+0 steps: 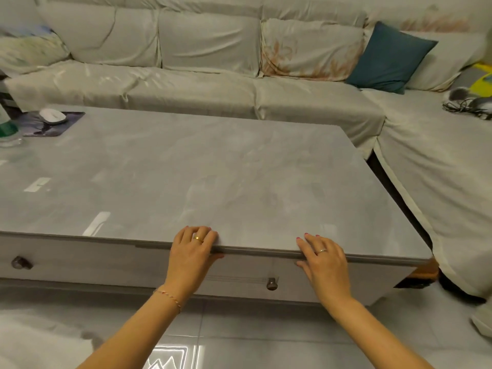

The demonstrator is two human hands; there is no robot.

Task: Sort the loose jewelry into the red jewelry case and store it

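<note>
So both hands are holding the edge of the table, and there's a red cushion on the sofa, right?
Nearly. The head view shows the left hand and the right hand both on the near edge of the table, but the cushion on the sofa is dark teal, not red.

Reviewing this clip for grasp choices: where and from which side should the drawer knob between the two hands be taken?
Pinch the round drawer knob at its sides, coming straight in from the front, the person's side. It juts out from the drawer front below the table edge, so only that approach is free. The right hand looks nearest, with fingers resting on the tabletop.
</note>
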